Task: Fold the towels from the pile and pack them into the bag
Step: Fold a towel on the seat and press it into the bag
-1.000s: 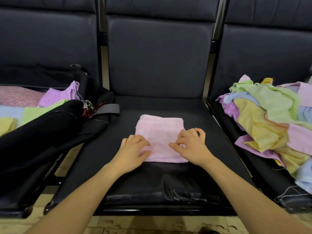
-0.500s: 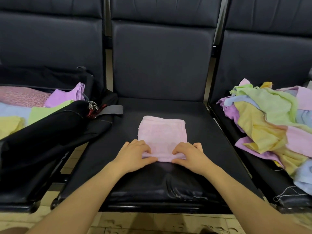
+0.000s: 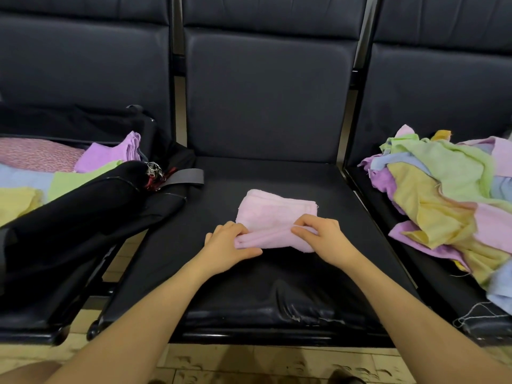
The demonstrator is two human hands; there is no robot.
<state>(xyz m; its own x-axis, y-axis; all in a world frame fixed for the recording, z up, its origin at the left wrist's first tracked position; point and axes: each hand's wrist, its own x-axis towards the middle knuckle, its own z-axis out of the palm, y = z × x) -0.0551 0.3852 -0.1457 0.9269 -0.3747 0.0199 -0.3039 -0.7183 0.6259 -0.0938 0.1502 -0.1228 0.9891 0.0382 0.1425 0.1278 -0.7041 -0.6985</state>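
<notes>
A pink towel [image 3: 273, 214] lies partly folded on the middle black seat [image 3: 277, 286]. Its near edge is raised and turned over toward the back. My left hand [image 3: 225, 249] grips that edge at the left corner, and my right hand [image 3: 322, 238] pinches it at the right. On the right seat sits the pile of loose towels [image 3: 448, 200] in green, yellow, purple, pink and blue. On the left seat lies the open black bag [image 3: 83, 206], with folded purple, green, blue and yellow towels [image 3: 108, 156] inside.
Three black padded seats stand in a row with upright backs [image 3: 268, 98]. A grey strap and a metal clasp [image 3: 177, 176] of the bag reach onto the middle seat's left edge. A tiled floor [image 3: 249, 364] shows below the seats.
Both hands slid from the towel's middle to its near edge, took hold of it, and have lifted and rolled it over toward the far edge.
</notes>
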